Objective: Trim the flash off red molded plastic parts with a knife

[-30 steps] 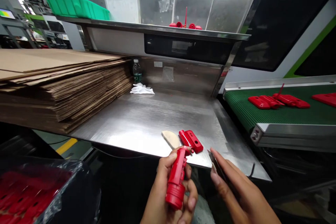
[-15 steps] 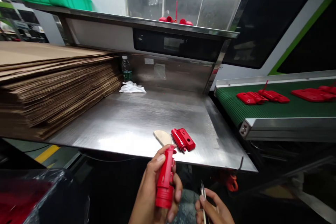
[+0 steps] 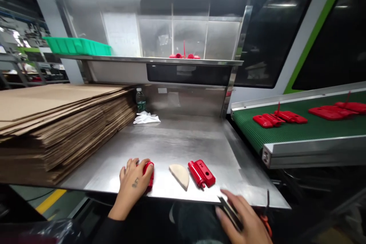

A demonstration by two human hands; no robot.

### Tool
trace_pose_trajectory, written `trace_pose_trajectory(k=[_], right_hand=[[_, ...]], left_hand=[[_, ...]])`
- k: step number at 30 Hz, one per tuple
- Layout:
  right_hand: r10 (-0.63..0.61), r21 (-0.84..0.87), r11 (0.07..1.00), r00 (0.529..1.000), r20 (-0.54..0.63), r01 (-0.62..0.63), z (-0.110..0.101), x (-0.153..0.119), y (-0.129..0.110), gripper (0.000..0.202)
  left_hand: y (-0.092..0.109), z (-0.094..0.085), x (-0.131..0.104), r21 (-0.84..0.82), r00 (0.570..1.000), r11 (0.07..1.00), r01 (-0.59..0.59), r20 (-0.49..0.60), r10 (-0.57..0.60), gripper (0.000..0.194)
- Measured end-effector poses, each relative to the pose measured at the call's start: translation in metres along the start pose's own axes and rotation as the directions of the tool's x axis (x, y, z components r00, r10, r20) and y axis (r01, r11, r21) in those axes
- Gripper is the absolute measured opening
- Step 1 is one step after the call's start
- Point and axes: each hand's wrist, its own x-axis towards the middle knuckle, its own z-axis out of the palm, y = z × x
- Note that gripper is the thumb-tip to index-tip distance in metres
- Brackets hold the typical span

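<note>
My left hand lies palm down on a red plastic part at the front edge of the steel table, fingers wrapped over it. My right hand is at the front right corner of the table and holds a thin dark blade-like tool. Between the hands lie a beige half-round pad and a second red plastic part.
A tall stack of flat cardboard fills the left side. A water bottle and white gloves sit at the back. A green conveyor on the right carries red parts. A green bin rests on the upper shelf.
My left hand has moved from in front of my body down onto the table with the red part. My right hand has come up toward the table's front edge. The camera has tilted upward.
</note>
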Motion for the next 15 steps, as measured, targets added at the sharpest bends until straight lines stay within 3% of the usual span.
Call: trace_pose_trajectory(k=[1, 5, 8, 11, 13, 15], right_hand=[[0.006, -0.157, 0.988, 0.997, 0.083, 0.007, -0.007, 0.013, -0.018, 0.064], [-0.012, -0.271, 0.962, 0.995, 0.097, 0.037, -0.006, 0.056, -0.065, 0.067], [-0.034, -0.24, 0.969, 0.996, 0.088, 0.054, 0.01, 0.069, -0.068, 0.059], [-0.108, -0.08, 0.99, 0.986, 0.129, 0.119, -0.001, 0.062, -0.06, 0.052], [-0.192, 0.088, 0.981, 0.948, 0.255, 0.175, -0.028, 0.049, -0.058, 0.051], [-0.266, 0.307, 0.942, 0.852, 0.452, 0.132, -0.06, 0.034, -0.066, 0.049]], left_hand=[[-0.002, 0.001, 0.003, -0.007, 1.0, 1.0, -0.004, 0.01, 0.004, 0.044], [-0.003, -0.005, 0.001, -0.065, 0.999, 0.997, -0.03, -0.023, 0.028, 0.053], [0.002, -0.02, -0.017, -0.145, 0.993, 0.987, -0.064, -0.112, 0.048, 0.055], [0.014, -0.036, -0.043, -0.402, 0.984, 0.909, -0.112, -0.17, 0.046, 0.044], [0.027, -0.041, -0.059, -0.62, 0.996, 0.783, -0.048, -0.087, -0.007, 0.04], [0.043, -0.042, -0.071, -0.774, 0.992, 0.623, 0.111, 0.126, -0.02, 0.043]])
